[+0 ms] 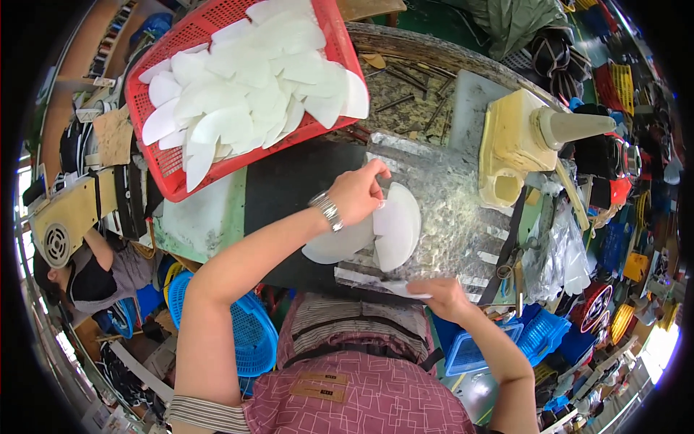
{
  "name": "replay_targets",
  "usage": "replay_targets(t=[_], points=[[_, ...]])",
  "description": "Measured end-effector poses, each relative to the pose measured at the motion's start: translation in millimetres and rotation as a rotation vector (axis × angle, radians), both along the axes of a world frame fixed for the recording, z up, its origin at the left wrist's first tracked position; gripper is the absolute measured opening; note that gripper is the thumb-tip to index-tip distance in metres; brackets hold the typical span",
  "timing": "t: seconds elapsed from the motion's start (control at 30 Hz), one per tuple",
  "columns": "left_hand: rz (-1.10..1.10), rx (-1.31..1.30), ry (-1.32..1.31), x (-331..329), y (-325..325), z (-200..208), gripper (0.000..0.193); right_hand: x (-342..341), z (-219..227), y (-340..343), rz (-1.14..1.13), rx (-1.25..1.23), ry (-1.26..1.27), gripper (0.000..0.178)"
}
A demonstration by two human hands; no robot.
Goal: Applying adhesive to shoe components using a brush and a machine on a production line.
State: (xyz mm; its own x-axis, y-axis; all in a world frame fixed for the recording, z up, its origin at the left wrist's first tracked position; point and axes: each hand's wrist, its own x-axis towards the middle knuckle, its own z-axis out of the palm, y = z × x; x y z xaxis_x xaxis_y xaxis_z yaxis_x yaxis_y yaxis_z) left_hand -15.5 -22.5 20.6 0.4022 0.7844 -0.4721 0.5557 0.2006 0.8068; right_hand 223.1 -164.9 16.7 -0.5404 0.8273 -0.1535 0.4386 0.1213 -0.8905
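White, leaf-shaped flat pieces (399, 228) lie on a worn, glue-smeared grey board (455, 195) in front of me. My left hand (354, 194), with a metal watch (327, 210) on its wrist, is at the pieces' upper left end. Its fingers are pinched on the edge of one white piece. More white pieces (336, 244) lie beneath my left wrist, over a black mat (282, 181). At the board's near edge my right hand (444, 296) is closed on another thin white piece (403, 289), partly hidden by the fingers.
A red plastic basket (170, 170) heaped with white pieces stands at the far left. A cream glue container (517, 130) with a cone-shaped nozzle is on the right, beside scissors (504, 270) and clear plastic bags (560, 249). Blue baskets (253, 336) stand below the table; another person works at left.
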Motion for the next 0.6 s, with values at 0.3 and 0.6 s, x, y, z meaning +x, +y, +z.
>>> replay_targets(t=[0.3,0.6], points=[[-0.321,1.011,-0.342,65,-86,4,0.031,86,35,86,-0.955,0.214,-0.094,0.011],[-0.640,1.322,-0.290,81,-108,-46,0.022,62,3,51,-0.287,-0.446,0.006,0.012]])
